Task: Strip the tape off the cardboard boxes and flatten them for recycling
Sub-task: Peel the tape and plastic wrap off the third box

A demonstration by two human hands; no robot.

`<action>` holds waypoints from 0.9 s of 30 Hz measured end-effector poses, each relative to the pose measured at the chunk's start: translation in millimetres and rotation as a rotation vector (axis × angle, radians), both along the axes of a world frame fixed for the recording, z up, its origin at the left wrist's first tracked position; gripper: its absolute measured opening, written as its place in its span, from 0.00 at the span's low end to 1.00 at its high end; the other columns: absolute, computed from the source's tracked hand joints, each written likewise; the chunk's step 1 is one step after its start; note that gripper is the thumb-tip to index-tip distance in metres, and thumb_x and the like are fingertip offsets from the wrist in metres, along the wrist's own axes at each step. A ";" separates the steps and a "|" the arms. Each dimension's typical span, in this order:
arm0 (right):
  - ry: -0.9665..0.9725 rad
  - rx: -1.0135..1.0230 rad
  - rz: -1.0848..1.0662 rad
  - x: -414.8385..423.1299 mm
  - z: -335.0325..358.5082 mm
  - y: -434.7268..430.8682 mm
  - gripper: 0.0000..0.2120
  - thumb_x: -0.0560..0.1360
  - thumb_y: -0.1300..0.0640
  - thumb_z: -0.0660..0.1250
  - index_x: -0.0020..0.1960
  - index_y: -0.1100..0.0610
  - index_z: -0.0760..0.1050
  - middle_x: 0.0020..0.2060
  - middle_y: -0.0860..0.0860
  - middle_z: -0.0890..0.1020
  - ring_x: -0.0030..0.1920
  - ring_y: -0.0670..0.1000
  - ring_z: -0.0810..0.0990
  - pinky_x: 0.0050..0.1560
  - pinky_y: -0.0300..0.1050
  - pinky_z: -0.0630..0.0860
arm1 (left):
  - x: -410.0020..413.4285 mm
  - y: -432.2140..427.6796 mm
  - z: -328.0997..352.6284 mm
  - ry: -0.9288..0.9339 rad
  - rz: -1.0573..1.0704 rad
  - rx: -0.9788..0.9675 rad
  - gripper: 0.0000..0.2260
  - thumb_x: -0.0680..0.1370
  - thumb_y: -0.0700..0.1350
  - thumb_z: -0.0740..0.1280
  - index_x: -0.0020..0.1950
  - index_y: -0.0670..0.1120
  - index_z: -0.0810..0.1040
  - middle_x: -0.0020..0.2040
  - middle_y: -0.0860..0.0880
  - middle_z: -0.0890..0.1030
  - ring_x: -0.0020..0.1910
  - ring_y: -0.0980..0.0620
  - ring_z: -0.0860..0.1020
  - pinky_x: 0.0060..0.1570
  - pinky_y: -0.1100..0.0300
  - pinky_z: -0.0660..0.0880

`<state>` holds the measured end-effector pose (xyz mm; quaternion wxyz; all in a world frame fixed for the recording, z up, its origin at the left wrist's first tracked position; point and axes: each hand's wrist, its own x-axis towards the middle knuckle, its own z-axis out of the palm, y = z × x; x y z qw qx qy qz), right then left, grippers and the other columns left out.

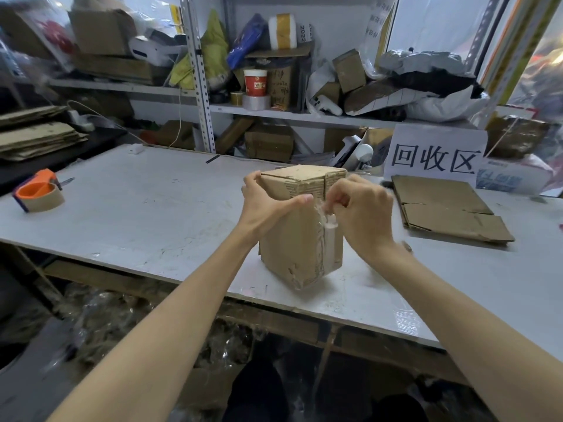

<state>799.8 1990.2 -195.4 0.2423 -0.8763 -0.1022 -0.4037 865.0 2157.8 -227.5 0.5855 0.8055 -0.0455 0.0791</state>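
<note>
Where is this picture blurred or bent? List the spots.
Head view: motion blur smears the right hand pinching the tape; the left hand and cardboard box are sharper. Head view: the top-left shelves look soft, and the table edge bows, with glare near its front.

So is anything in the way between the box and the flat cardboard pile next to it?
Nothing visible blocks it. Between the box and the flattened cardboard to its right there is only bare table, with the right hand above it pinching the clear tape on the box. The left hand holds the box's other side.
</note>
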 end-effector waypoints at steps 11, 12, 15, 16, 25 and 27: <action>0.266 -0.342 0.272 -2.6 -17.2 -3.8 0.17 0.80 0.55 0.61 0.65 0.62 0.74 0.63 0.55 0.70 0.59 0.53 0.68 0.60 0.46 0.71 | 11.1 -0.5 3.6 0.074 0.117 -0.125 0.46 0.52 0.70 0.74 0.63 0.52 0.63 0.65 0.47 0.69 0.61 0.51 0.73 0.48 0.62 0.74; 0.238 -0.342 0.280 -2.8 -16.0 -3.8 0.16 0.79 0.57 0.63 0.65 0.62 0.73 0.62 0.56 0.71 0.58 0.54 0.71 0.58 0.47 0.73 | 11.9 0.8 4.0 0.081 0.118 -0.126 0.47 0.51 0.70 0.74 0.64 0.51 0.63 0.65 0.47 0.70 0.61 0.50 0.73 0.51 0.59 0.75; 0.130 -0.161 0.295 -6.4 -7.1 -2.4 0.10 0.77 0.64 0.66 0.58 0.63 0.76 0.52 0.56 0.79 0.46 0.56 0.80 0.46 0.54 0.79 | 12.4 2.5 9.8 0.110 0.053 -0.090 0.52 0.50 0.73 0.71 0.68 0.49 0.64 0.65 0.46 0.71 0.62 0.48 0.75 0.61 0.49 0.77; 0.110 -0.092 0.301 -6.6 -2.9 -1.9 0.11 0.76 0.64 0.67 0.58 0.62 0.75 0.48 0.55 0.80 0.43 0.55 0.81 0.43 0.54 0.80 | 11.7 2.5 12.0 0.125 0.036 -0.075 0.53 0.51 0.74 0.70 0.70 0.49 0.64 0.66 0.46 0.71 0.62 0.47 0.74 0.62 0.46 0.76; 0.264 0.039 0.337 1.2 -1.3 -4.3 0.21 0.69 0.61 0.76 0.60 0.65 0.78 0.53 0.56 0.77 0.45 0.51 0.80 0.51 0.42 0.79 | -2.8 9.5 -5.9 0.234 -0.113 -0.046 0.55 0.53 0.72 0.72 0.75 0.51 0.63 0.69 0.45 0.68 0.64 0.43 0.74 0.64 0.44 0.75; 0.276 -0.025 0.322 2.0 -3.1 -4.1 0.22 0.67 0.61 0.77 0.59 0.65 0.78 0.54 0.57 0.76 0.45 0.51 0.78 0.50 0.41 0.78 | -3.5 9.8 -4.8 0.213 -0.117 -0.062 0.53 0.54 0.72 0.72 0.74 0.50 0.63 0.68 0.45 0.70 0.63 0.45 0.76 0.63 0.45 0.76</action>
